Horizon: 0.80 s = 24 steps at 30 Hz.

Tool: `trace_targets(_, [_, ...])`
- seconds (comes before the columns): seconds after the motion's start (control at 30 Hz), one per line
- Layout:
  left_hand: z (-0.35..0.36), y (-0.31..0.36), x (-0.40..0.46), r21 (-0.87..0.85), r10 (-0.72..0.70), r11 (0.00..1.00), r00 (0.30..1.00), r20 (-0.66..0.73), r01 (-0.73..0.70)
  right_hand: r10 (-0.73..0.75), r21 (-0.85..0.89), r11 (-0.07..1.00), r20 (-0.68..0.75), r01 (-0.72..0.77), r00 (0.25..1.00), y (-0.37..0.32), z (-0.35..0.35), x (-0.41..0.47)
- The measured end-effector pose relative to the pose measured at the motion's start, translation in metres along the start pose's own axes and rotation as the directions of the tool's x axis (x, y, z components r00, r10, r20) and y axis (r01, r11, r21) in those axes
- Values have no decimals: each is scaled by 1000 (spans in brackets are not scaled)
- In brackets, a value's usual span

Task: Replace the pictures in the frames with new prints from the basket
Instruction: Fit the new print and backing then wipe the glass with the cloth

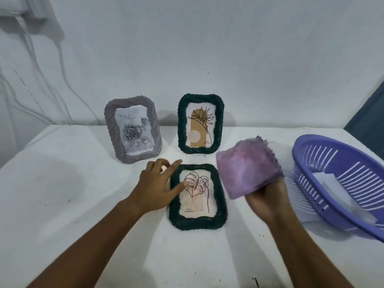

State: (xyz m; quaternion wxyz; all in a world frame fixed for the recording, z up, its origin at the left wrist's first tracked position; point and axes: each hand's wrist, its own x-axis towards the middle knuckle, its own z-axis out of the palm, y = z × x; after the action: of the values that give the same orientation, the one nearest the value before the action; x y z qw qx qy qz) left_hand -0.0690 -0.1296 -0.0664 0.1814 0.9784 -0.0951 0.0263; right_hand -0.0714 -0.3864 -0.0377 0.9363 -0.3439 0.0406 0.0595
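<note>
Now L hand [156,185] flat on frame [197,197]

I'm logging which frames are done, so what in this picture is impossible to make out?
Head view only:
- Papers in the basket: its slatted wall covers them, so any print is unreadable.
- Basket's right end: cut off by the picture edge.
- Right hand fingers: hidden behind the purple cloth it holds.
- Small captions under the pictures in the flat frame and standing green frame: too small.
- Frame backs: face away.
</note>
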Motion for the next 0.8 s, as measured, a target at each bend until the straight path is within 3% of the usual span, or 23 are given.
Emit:
trace_targets(0.1, [19, -25, -6, 101, 26, 994, 997, 70, -33, -158, -485, 868, -65, 108, 985, -13, 7, 15])
trace_targets(0.17, [25, -33, -7, 116, 38, 992, 995, 88, -48, -131, -751, 643, 83, 149, 988, -2, 15, 17])
trace_targets(0.2, [25, -35, -6, 114, 41, 992, 995, 92, -51, -52, -860, 482, 159, 164, 986, 9, 14, 17])
trace_targets(0.23, [25, -37, -5, 112, 44, 992, 995, 91, -54, 39, -950, 234, 222, 207, 974, 23, 11, 17])
trace_targets(0.27, [26, -39, -4, 114, 56, 991, 995, 81, -65, 129, -953, -94, 275, 288, 953, 36, 3, 19])
trace_targets(0.3, [26, -41, -4, 121, 71, 989, 995, 68, -79, 195, -864, -346, 316, 366, 929, 48, -4, 19])
trace_targets(0.33, [27, -43, -4, 131, 89, 987, 994, 59, -96, 234, -763, -490, 351, 422, 907, 58, -8, 19])
trace_targets(0.37, [28, -44, -4, 141, 100, 984, 993, 56, -107, 247, -719, -544, 355, 432, 902, 62, -12, 19])
trace_targets(0.6, [35, -48, -3, 104, 116, 988, 993, 5, -116, 24, -675, -610, 508, 415, 861, 85, -4, 27])
trace_targets(0.8, [38, -49, -3, 65, 121, 991, 991, -57, -118, 94, -640, -500, 630, 583, 771, 91, 15, 8])
